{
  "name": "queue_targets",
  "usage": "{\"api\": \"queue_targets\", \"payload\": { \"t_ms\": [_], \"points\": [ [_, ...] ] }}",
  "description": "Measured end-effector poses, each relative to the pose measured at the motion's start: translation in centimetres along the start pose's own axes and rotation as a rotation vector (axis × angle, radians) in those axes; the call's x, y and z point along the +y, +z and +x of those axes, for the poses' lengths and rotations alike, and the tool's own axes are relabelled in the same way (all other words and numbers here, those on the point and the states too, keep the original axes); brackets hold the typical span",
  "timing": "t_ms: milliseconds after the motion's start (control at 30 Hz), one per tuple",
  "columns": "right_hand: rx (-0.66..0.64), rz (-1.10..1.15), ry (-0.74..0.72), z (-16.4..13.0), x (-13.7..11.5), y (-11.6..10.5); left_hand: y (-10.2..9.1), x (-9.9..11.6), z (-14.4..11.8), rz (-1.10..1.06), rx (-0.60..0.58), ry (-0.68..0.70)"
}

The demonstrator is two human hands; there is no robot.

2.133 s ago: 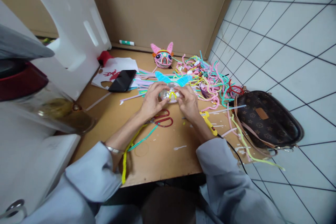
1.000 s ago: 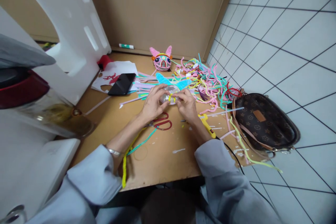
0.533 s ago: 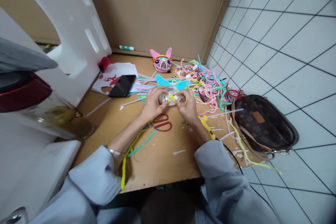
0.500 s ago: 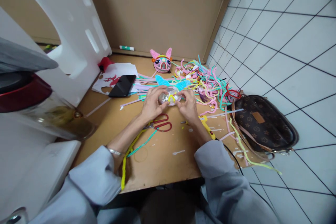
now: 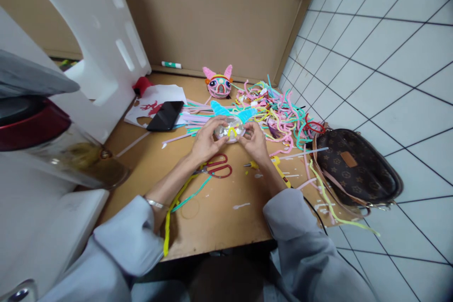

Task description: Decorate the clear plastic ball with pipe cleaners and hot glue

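Between my two hands is a clear round ornament point(image 5: 230, 127) with two blue pipe-cleaner ears and a bent yellow piece on its front. My left hand point(image 5: 209, 138) grips its left side, thumb at the lower edge. From the right, my right hand point(image 5: 255, 140) pinches the other side with thumb and fingers. Red-handled scissors point(image 5: 219, 170) lie just below my left hand. A yellow glue gun point(image 5: 281, 173) lies partly under my right forearm. Behind the ornament stands a finished-looking pink-eared animal head point(image 5: 218, 86) with big eyes.
A tangled heap of pipe cleaners point(image 5: 279, 113) spreads behind and right of my hands. A black phone point(image 5: 165, 116) rests on cut paper at left. A brown patterned bag point(image 5: 357, 165) sits at the right edge, a glass pitcher point(image 5: 81, 160) at the left. A marker point(image 5: 171, 64) lies at the back.
My right hand has shifted slightly, its fingers moving a little off the ornament's right edge, so more of the ornament shows. The ornament stays almost in place.
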State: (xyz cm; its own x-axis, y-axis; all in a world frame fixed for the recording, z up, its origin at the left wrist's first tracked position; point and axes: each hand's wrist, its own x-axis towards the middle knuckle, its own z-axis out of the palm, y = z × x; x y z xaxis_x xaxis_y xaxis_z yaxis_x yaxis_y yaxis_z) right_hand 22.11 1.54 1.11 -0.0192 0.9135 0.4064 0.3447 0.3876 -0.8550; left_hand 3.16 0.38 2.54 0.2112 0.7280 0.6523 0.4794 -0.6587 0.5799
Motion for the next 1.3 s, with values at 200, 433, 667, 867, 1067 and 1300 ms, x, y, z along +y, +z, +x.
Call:
{"api": "queue_targets", "payload": {
  "t_ms": [200, 433, 667, 867, 1067, 1300],
  "points": [
    [0.038, 0.129, 0.126, -0.2, -2.0, -0.5, -0.4, 0.5, -0.3, -0.049, -0.003, -0.023],
    [0.048, 0.084, 0.159, -0.4, -2.8, -0.6, -1.1, 0.7, -0.3, -0.028, -0.036, -0.007],
    [0.044, 0.038, 0.134, -0.4, -2.8, -0.5, -1.3, 0.5, -0.3, 0.019, -0.063, 0.036],
    [0.049, 0.045, 0.144, -0.5, -3.1, -0.5, -1.3, 0.4, -0.2, 0.076, -0.06, 0.083],
    [0.04, 0.045, 0.129, -0.5, -3.1, -0.5, -1.2, 0.6, 0.0, 0.098, -0.042, 0.065],
    [0.049, 0.029, 0.122, -0.5, -3.0, -0.5, -1.2, 0.7, 0.0, 0.078, -0.045, 0.048]
  ]
}}
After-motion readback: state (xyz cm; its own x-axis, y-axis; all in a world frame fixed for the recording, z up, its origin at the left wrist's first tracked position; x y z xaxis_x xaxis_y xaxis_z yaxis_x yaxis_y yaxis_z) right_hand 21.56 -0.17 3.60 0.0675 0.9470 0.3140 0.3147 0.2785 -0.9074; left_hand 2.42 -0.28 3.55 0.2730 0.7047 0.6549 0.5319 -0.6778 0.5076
